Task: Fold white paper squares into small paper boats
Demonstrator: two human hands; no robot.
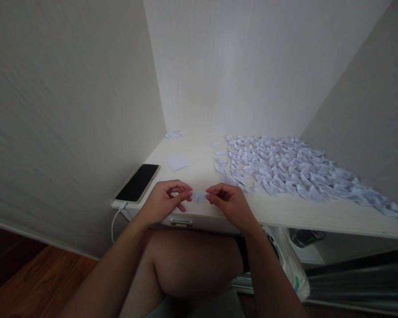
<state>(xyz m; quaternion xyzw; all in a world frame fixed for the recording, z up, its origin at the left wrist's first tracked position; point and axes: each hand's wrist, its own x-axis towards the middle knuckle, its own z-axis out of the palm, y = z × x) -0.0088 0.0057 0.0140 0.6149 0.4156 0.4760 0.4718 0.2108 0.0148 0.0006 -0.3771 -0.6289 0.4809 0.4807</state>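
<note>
Between my two hands is a small piece of white paper (198,197) with a dark crease or line near its middle. My left hand (172,197) pinches its left edge between thumb and fingers. On the other side, my right hand (226,197) pinches the right edge. The paper is close above the front part of the white desk (199,174). Behind my left hand lies a flat white paper sheet (177,162). To the right spreads a large heap of folded white paper pieces (285,170), its near left edge close to my right hand.
A black-screened phone (137,183) with a white cable (112,225) lies at the desk's left edge. Small paper scraps (173,135) sit in the back left corner. Walls enclose the desk. Below are a drawer handle (181,222), a dark can (308,237) and a white bag (293,269).
</note>
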